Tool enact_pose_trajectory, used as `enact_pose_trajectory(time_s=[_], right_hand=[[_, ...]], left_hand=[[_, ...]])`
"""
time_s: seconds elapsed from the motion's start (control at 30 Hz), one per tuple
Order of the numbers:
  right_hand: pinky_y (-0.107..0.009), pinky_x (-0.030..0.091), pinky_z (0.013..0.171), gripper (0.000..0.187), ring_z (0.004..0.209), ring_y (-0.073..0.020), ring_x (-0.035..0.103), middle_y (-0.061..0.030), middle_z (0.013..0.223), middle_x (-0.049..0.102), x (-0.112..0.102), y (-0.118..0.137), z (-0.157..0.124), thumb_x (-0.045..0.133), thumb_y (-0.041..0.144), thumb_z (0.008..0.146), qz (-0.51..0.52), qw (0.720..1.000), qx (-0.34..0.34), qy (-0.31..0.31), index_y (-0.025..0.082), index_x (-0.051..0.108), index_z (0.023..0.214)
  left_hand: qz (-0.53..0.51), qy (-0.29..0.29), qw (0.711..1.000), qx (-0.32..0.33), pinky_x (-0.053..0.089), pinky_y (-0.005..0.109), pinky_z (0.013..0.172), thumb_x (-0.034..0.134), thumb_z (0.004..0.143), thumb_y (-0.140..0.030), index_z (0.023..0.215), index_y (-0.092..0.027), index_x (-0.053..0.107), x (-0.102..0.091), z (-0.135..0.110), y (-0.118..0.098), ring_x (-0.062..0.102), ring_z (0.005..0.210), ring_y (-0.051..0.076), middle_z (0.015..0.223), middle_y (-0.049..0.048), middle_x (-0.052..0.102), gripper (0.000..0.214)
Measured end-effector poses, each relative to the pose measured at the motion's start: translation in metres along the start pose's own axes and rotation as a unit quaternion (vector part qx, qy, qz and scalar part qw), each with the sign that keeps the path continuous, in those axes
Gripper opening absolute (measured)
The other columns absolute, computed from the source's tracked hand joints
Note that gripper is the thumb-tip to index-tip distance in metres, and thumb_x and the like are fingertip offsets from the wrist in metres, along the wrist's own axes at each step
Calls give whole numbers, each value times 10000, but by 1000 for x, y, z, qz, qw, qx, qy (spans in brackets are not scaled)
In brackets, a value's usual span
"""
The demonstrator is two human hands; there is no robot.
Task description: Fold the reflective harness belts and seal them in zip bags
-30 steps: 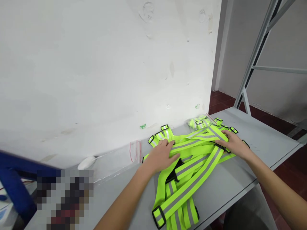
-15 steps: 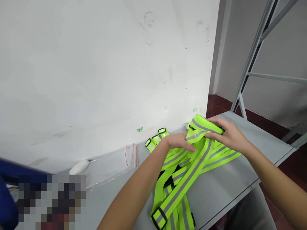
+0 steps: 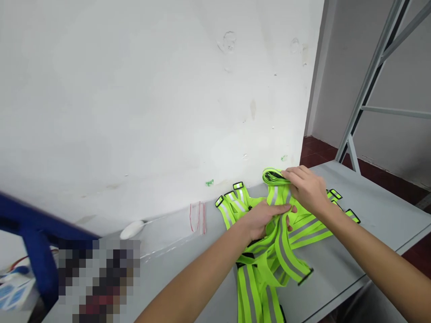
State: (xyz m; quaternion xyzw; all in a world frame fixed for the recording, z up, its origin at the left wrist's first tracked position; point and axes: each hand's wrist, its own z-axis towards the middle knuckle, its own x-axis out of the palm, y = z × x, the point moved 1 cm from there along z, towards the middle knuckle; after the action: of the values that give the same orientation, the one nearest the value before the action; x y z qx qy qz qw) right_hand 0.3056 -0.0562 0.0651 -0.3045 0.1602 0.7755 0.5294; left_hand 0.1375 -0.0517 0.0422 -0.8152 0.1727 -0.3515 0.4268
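Observation:
A neon-yellow reflective strap vest (image 3: 283, 242) with grey stripes and black buckles lies bunched on the grey table (image 3: 377, 211) against the white wall. My left hand (image 3: 264, 217) is closed on the straps at the middle of the bundle. My right hand (image 3: 305, 186) pinches a folded loop of the same straps and holds it lifted a little above the table. Loose strap ends hang toward me over the front of the table.
More neon straps with black buckles (image 3: 234, 199) lie by the wall, next to a clear zip bag with red lines (image 3: 198, 216). A blue frame (image 3: 37, 242) stands at the left. Grey metal shelving (image 3: 373, 85) rises at the right over dark red floor.
Both hands went from lying flat on the spread straps to gathering them. The right hand has folded a loop over toward the left and lifted it; the bundle is more bunched.

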Motion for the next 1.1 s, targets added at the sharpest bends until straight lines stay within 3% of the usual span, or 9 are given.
enact_pose_trajectory(time_s=[0.13,0.23,0.4,0.53,0.67,0.77,0.87,0.97,1.1], right_hand=[[-324,451,709,252,906,-214,591,-49,1006,709,-2,11,-5,415,284,955,42,991,-91,-91,259,654,1033],[-337,488,699,231,882,-217,601,-47,946,712,-12,12,3,451,329,943,38,976,-132,-166,287,677,962],[-328,525,662,151,786,-200,625,-8,814,711,-24,19,19,614,208,848,-7,968,-90,-233,333,681,795],[-344,526,756,204,903,-207,624,-6,912,708,-28,28,21,621,151,834,39,969,-139,-201,334,652,918],[-378,498,829,296,1001,-224,579,-63,1014,656,-37,38,20,538,82,822,98,971,-178,-125,260,585,1054],[-445,469,853,373,1066,-269,535,-119,1133,574,-45,43,17,503,165,841,179,974,-141,-22,219,494,1210],[-478,444,906,421,1131,-291,484,-140,1188,489,-51,45,13,509,277,876,275,961,-31,-28,222,410,1281],[-471,428,969,552,1206,-287,455,-140,1296,428,-56,40,17,598,379,846,336,934,117,-32,242,353,1322],[-392,525,855,508,1055,-252,611,-72,1222,596,-67,36,33,631,462,823,493,825,176,213,274,504,1277]], left_hand=[[-19,82,995,54,536,369,773,824,645,-292,1024,-156,672,-9,-19,-9,698,794,226,893,85,730,431],[-23,120,989,80,528,401,835,817,613,-475,1093,-174,655,-11,-33,-21,674,970,295,1040,120,714,589],[-31,34,980,193,507,429,911,749,687,-521,1151,-174,634,11,-44,-38,641,1058,314,1091,137,702,591],[-70,-79,960,259,529,415,880,783,688,-419,1074,-152,664,34,-49,-35,659,1016,298,1031,115,720,484],[-127,-160,945,254,569,367,771,755,728,-382,943,-136,691,40,-55,-30,697,879,265,887,89,734,333],[-145,-170,949,224,584,367,682,763,714,-388,911,-137,691,36,-58,-29,708,800,268,830,83,731,328],[-126,-157,957,208,587,410,732,769,712,-377,992,-143,687,31,-62,-27,704,862,289,929,109,733,374],[-95,-133,962,217,552,438,865,776,711,-360,1071,-166,673,30,-67,-27,676,988,291,1045,110,721,422],[-24,-110,963,244,483,434,981,781,699,-376,1059,-164,686,34,-75,-34,614,1123,289,1121,110,702,429]])
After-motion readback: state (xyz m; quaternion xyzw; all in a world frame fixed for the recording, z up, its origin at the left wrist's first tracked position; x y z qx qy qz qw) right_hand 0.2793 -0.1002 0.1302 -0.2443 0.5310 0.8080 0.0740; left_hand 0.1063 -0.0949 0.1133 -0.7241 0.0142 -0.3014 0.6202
